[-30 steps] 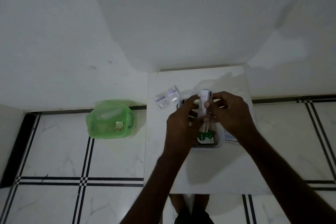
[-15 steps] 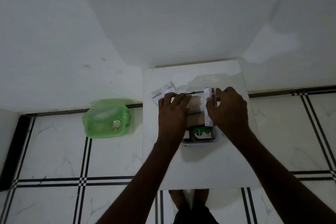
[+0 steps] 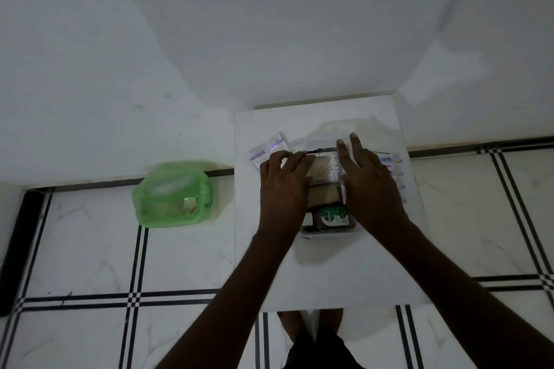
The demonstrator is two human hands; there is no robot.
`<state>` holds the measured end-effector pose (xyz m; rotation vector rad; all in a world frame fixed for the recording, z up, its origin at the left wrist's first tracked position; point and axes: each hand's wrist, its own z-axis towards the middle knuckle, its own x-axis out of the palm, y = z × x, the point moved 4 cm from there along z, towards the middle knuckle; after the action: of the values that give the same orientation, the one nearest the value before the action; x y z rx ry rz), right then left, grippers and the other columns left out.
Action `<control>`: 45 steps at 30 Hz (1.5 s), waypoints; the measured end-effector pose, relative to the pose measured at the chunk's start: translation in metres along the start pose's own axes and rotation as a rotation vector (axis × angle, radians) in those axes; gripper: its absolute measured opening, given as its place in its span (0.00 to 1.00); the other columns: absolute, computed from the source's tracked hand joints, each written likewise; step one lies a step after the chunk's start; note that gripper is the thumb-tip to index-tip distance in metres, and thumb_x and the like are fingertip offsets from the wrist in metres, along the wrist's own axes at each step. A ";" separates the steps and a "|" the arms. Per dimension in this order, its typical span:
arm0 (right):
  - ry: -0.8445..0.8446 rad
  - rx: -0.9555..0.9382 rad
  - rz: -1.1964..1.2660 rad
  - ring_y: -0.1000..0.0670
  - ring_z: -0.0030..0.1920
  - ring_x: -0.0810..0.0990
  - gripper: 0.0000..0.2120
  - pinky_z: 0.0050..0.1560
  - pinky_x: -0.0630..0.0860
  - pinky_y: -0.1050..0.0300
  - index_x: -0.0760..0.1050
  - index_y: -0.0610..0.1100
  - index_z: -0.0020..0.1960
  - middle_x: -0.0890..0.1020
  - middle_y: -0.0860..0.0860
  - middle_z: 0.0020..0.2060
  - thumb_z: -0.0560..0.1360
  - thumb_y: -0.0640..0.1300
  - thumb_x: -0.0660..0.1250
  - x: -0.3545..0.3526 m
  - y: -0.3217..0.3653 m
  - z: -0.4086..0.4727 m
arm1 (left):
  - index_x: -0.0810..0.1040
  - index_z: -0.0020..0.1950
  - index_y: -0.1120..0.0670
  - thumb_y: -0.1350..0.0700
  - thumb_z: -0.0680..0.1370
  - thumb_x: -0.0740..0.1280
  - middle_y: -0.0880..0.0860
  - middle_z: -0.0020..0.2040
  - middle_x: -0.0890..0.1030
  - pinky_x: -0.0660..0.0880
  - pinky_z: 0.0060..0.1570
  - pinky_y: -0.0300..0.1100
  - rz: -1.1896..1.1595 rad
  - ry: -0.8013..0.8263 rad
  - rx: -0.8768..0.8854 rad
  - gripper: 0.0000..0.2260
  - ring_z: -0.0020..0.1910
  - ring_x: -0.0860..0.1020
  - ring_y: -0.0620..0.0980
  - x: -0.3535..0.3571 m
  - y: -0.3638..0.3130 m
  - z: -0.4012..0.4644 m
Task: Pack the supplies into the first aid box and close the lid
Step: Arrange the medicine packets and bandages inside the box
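Observation:
A clear first aid box (image 3: 326, 235) sits in the middle of a small white table (image 3: 329, 272). Inside it lie a brown Dettol bottle (image 3: 329, 216), a brown roll (image 3: 322, 195) and a bundle of cotton buds (image 3: 322, 169). My left hand (image 3: 281, 186) rests over the box's left side, its fingers lying on the buds. My right hand (image 3: 368, 183) lies flat with fingers stretched out, against a thin white carton (image 3: 342, 189) that stands on edge along the box's right wall. Two white sachets (image 3: 266, 148) lie on the table beyond my left hand.
A sheet of plaster strips (image 3: 395, 165) lies on the table right of my right hand. The box's clear lid (image 3: 344, 129) is folded back behind it. A green plastic container (image 3: 174, 193) stands on the tiled floor to the left, by the wall.
The white carton went from held upright above the box down to its right wall. My right hand's fingers have straightened. My left hand settled onto the contents.

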<state>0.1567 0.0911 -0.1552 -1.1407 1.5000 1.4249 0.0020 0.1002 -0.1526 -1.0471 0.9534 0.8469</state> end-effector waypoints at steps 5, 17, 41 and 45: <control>0.079 0.017 -0.017 0.38 0.77 0.58 0.36 0.71 0.67 0.39 0.50 0.42 0.79 0.52 0.39 0.79 0.78 0.44 0.65 -0.001 0.000 -0.003 | 0.81 0.62 0.54 0.60 0.74 0.70 0.51 0.61 0.83 0.71 0.60 0.52 -0.081 -0.013 0.029 0.17 0.62 0.76 0.57 -0.009 -0.001 0.001; -0.051 -0.100 -0.021 0.36 0.74 0.65 0.33 0.73 0.63 0.37 0.64 0.38 0.74 0.70 0.37 0.72 0.76 0.57 0.59 0.000 0.069 0.022 | 0.70 0.73 0.56 0.47 0.74 0.72 0.59 0.67 0.74 0.73 0.60 0.55 0.025 0.296 -0.316 0.29 0.63 0.72 0.60 0.040 0.110 0.042; -0.252 0.501 0.089 0.34 0.52 0.79 0.18 0.52 0.75 0.41 0.73 0.38 0.61 0.81 0.37 0.52 0.76 0.47 0.66 -0.009 -0.054 -0.020 | 0.84 0.58 0.47 0.63 0.77 0.67 0.54 0.49 0.81 0.67 0.43 0.39 -0.232 0.474 0.155 0.15 0.51 0.76 0.54 -0.018 -0.005 0.036; 0.001 0.778 -0.025 0.34 0.58 0.74 0.34 0.57 0.70 0.39 0.67 0.36 0.63 0.75 0.36 0.57 0.69 0.58 0.72 0.021 -0.070 -0.028 | 0.83 0.50 0.53 0.60 0.73 0.72 0.54 0.47 0.84 0.74 0.46 0.50 -0.166 0.406 0.345 0.08 0.47 0.77 0.57 -0.011 -0.034 0.049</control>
<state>0.2180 0.0622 -0.1946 -0.6610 1.7922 0.6901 0.0396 0.1358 -0.1214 -0.9953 1.2811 0.3166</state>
